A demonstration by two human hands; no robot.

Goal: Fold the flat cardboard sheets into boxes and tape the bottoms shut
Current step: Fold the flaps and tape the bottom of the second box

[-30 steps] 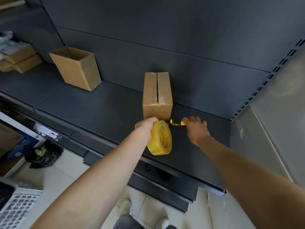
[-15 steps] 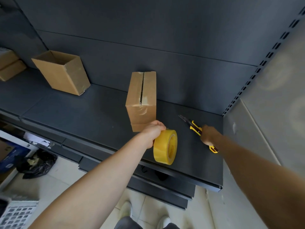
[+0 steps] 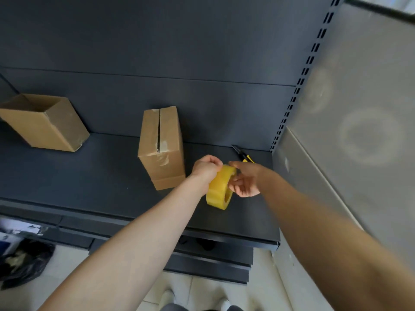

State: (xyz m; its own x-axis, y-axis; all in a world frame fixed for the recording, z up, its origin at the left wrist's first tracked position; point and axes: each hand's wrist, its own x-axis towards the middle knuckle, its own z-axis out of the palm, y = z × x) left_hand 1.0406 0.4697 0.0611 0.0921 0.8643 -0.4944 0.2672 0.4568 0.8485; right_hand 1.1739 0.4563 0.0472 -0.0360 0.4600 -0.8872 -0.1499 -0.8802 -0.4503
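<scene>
Right hand (image 3: 246, 184) off cutter (image 3: 243, 155) (now on tape roll (image 3: 217, 194))

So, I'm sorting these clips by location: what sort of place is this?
Likely a shop or stockroom used for packing: dark metal shelving with a slotted upright, a taped box and an open box on it, plus a yellow tape roll and utility knife.
</scene>
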